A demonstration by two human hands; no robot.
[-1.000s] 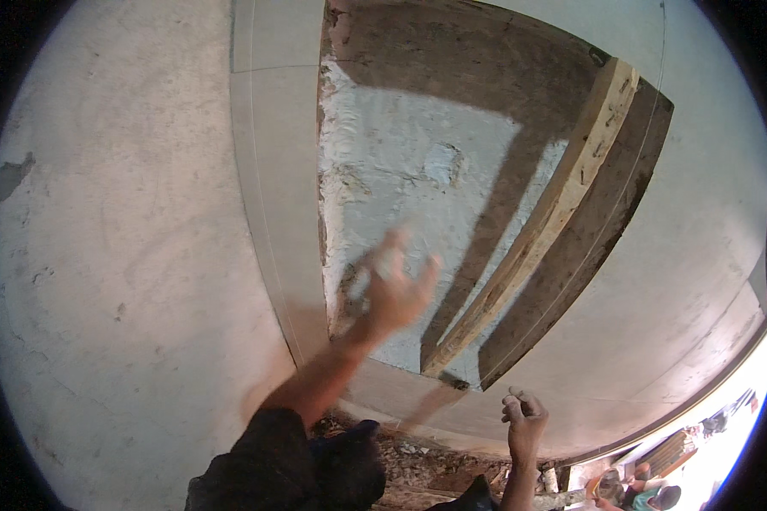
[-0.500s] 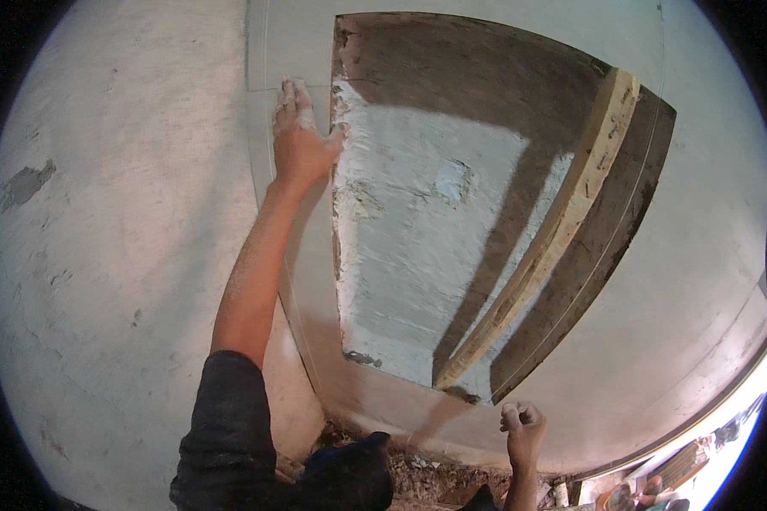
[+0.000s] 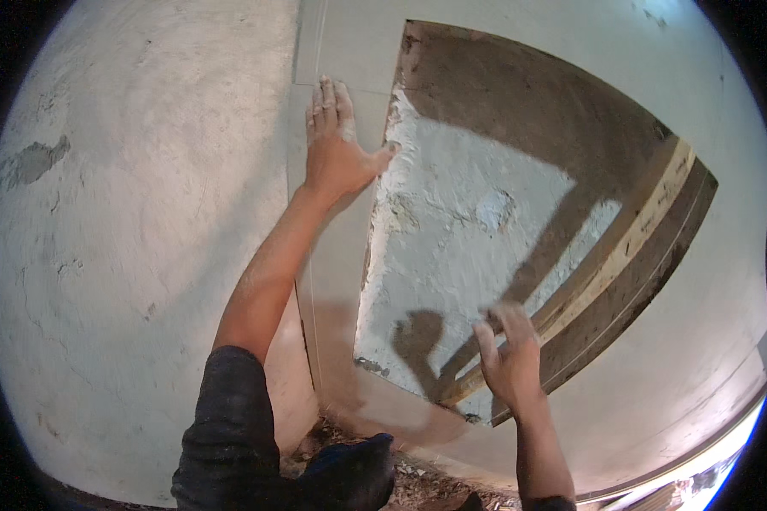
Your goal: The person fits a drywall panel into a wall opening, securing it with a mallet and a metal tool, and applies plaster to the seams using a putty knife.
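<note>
My left hand [image 3: 339, 157] lies on a pale wall panel [image 3: 337, 264], fingers stretched upward and whitened with dust. Its thumb reaches the left edge of a large cut-out. Inside the cut-out shows a rough white plastered surface [image 3: 460, 230], with ragged plaster along that left edge. My right hand [image 3: 513, 362] is raised in front of the lower part of the cut-out, by the low end of a wooden batten [image 3: 631, 230]. Its fingers are apart and slightly blurred, and nothing shows in them. The batten slants across the right side of the opening.
A rough pale wall [image 3: 145, 213] with a grey patch [image 3: 38, 160] stands to the left, meeting the panel along a seam. Rubble [image 3: 418, 477] lies on the ground below. More panel [image 3: 656, 392] curves round the right of the opening.
My right hand has risen from below the cut-out and its curled fingers have spread. My left hand stays on the panel, while the whole view has shifted so the opening appears farther right.
</note>
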